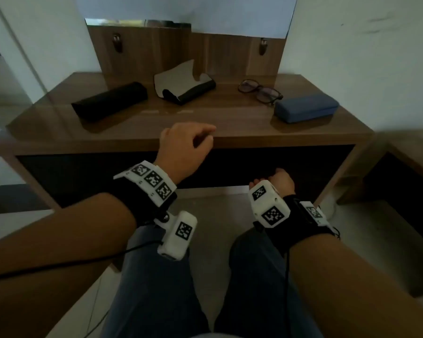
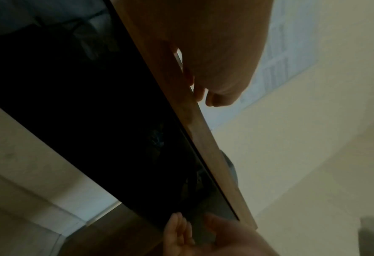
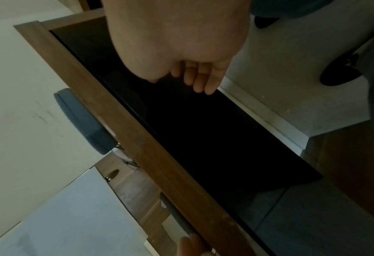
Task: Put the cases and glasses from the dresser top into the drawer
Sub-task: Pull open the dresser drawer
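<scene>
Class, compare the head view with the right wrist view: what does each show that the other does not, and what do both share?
Only the head view shows the black case, the open case with a pale lining and both forearms with their wrist rigs.

Only the right wrist view shows the right hand's fingers from below, loosely curled and holding nothing, in front of the dark opening under the dresser top.

Both show the blue case, the glasses, the dresser top's front edge and the left hand at that edge.
</scene>
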Demonstrator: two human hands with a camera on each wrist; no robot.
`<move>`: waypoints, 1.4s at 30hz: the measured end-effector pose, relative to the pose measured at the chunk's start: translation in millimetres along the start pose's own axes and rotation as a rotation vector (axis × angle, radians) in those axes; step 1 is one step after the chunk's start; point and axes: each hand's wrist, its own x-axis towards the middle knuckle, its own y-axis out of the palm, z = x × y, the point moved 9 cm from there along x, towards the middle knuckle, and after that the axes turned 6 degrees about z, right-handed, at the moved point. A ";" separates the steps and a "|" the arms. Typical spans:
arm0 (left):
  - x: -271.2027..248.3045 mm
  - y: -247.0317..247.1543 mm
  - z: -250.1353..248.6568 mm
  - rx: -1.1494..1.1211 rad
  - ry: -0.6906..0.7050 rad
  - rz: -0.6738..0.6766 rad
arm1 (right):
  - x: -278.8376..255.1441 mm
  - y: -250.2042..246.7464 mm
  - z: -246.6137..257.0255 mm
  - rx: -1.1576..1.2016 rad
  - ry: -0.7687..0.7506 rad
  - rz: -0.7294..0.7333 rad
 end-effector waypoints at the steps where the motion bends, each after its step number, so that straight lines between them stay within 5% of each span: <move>1: -2.1 4.2 -4.5 0.050 0.030 0.024 | -1.5 1.7 -3.4 -0.019 -0.001 0.005; 8: -5.6 22.9 -6.3 0.278 0.094 -0.001 | 5.1 -1.8 -6.6 -0.204 -0.042 -0.113; 15: -9.5 23.0 -7.9 0.296 0.118 -0.021 | 20.9 7.5 -37.7 0.067 0.112 0.000; 29: -22.0 34.0 -8.7 0.396 0.148 0.064 | 10.3 -12.7 -46.9 0.144 0.073 -0.002; 31: -24.2 36.6 -8.4 0.405 0.135 0.091 | -7.8 -23.9 -37.7 0.021 0.011 -0.144; 34: -32.2 30.8 -14.1 0.326 0.176 0.045 | -50.9 -41.1 4.2 -0.069 -0.330 -0.473; 38: -40.4 25.4 -15.2 0.215 0.171 0.046 | -86.8 1.0 58.3 -0.283 -0.722 -0.358; 42: -37.8 28.4 -1.9 0.245 0.007 0.186 | -89.6 44.5 75.3 -0.657 -0.815 -0.151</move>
